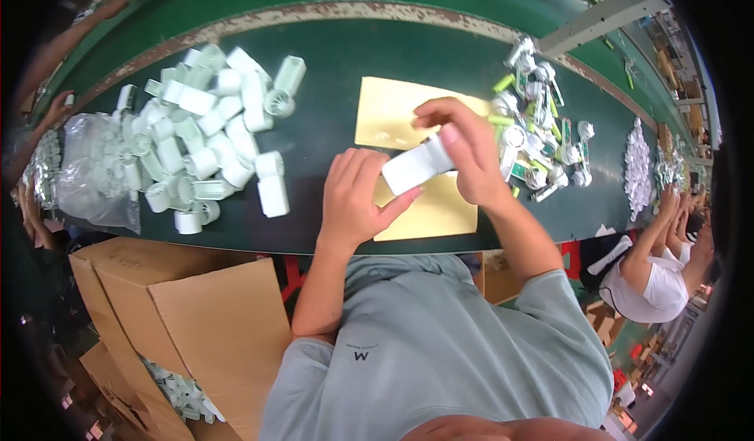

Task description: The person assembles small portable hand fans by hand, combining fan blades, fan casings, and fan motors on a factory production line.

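Note:
Over the middle of the bench I hold a white plastic housing (412,171), its boxy end tilted down toward the left. My right hand (473,149) grips its rounded end between thumb and fingers. My left hand (355,196) is curled at the boxy end, its thumb stretched along the lower edge. What lies inside the housing is hidden. Beneath my hands are a yellow sheet (381,115) farther off and another yellow sheet (449,215) nearer me. A single white housing (272,193) lies left of my left hand, at the edge of the heap.
A heap of white housings (188,103) covers the left of the green bench, beside a clear plastic bag (98,178). Small assemblies with green strips (542,127) are piled right. A metal post (601,21) stands far right. A cardboard box (220,315) stands below left. Other people work on both sides.

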`<action>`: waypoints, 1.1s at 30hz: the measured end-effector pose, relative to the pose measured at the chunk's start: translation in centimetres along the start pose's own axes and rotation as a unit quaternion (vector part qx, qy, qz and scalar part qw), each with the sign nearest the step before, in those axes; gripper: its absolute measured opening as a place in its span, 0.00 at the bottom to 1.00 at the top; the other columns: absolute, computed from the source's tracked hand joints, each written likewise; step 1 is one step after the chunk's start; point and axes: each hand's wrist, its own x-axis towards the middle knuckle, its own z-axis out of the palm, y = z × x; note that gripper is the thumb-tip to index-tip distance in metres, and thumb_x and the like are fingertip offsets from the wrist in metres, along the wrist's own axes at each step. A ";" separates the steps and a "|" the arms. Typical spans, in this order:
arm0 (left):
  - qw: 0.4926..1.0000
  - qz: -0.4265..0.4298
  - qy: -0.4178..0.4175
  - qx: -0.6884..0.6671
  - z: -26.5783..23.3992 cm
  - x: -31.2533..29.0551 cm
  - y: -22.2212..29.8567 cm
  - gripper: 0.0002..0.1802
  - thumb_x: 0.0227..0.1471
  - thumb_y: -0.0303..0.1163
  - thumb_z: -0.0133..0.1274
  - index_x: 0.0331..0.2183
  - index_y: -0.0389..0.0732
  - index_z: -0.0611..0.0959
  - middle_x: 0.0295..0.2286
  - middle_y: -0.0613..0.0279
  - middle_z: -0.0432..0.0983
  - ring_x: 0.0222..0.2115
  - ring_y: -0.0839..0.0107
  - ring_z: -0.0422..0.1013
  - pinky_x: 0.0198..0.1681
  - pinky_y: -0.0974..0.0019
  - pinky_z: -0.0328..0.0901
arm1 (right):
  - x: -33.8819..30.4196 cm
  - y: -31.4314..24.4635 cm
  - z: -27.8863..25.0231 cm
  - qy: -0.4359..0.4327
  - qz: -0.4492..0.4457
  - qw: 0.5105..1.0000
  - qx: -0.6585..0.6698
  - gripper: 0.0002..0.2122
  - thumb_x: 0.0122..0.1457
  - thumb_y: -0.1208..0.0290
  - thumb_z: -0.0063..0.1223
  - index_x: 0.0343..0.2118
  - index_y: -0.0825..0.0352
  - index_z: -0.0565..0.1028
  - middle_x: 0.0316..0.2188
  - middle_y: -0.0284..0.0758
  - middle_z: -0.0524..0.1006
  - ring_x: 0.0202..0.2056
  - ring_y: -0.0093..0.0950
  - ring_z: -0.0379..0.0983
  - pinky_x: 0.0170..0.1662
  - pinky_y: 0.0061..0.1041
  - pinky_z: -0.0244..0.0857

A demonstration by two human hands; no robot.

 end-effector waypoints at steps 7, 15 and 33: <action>0.979 -0.172 0.060 0.088 -0.8 3.2 -1.3 0.20 0.52 0.41 0.61 0.38 0.36 0.76 0.29 0.53 0.74 0.33 0.53 0.70 0.36 0.57 0.66 | 8.1 3.5 -3.3 -0.255 0.049 0.959 -0.111 0.14 0.60 0.68 0.59 0.45 0.69 0.76 0.36 0.35 0.79 0.37 0.23 0.75 0.41 0.23 0.68; 0.839 -0.184 0.025 0.512 -0.1 7.0 -9.8 0.38 0.46 0.32 0.59 0.59 0.33 0.67 0.56 0.38 0.63 0.59 0.46 0.58 0.64 0.41 0.48 | 15.8 9.5 -4.4 0.024 0.277 0.960 -0.018 0.34 0.63 0.49 0.51 0.64 0.67 0.58 0.48 0.36 0.74 0.42 0.27 0.73 0.46 0.27 0.69; 0.818 -0.247 0.167 -0.492 0.1 4.4 -2.8 0.21 0.55 0.21 0.58 0.48 0.38 0.69 0.36 0.60 0.74 0.36 0.68 0.78 0.39 0.65 0.74 | 12.7 5.0 -7.8 -0.168 -0.086 0.917 -0.352 0.09 0.54 0.72 0.58 0.35 0.72 0.76 0.36 0.45 0.75 0.41 0.45 0.73 0.46 0.38 0.67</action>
